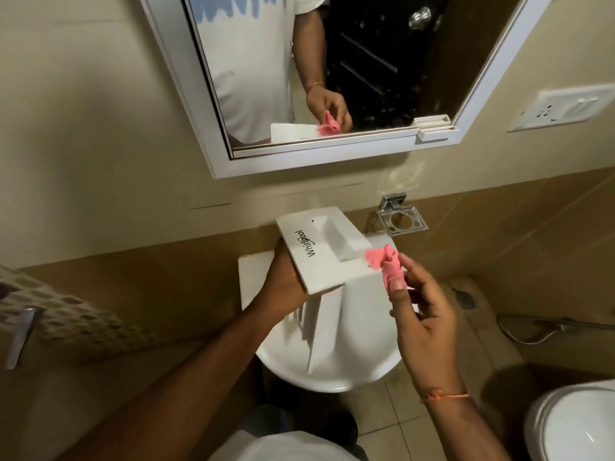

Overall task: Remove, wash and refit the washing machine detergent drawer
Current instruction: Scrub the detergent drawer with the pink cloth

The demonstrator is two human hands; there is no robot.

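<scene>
The white detergent drawer (327, 257), with a Whirlpool logo on its front panel and a recessed handle, is held above the white wash basin (332, 371). Its front panel faces up towards me and its body hangs down over the bowl. My left hand (286, 281) grips the drawer's left edge from beneath. My right hand (422, 311) pinches a small crumpled pink cloth (386, 264) between thumb and fingers. The cloth touches the drawer's right corner.
A white-framed mirror (332, 78) hangs on the wall above the basin and reflects the hand with the cloth. A chrome soap holder (401, 221) is fixed to the wall right of the drawer. At the lower right are a toilet (572, 424) and a hose (545, 327).
</scene>
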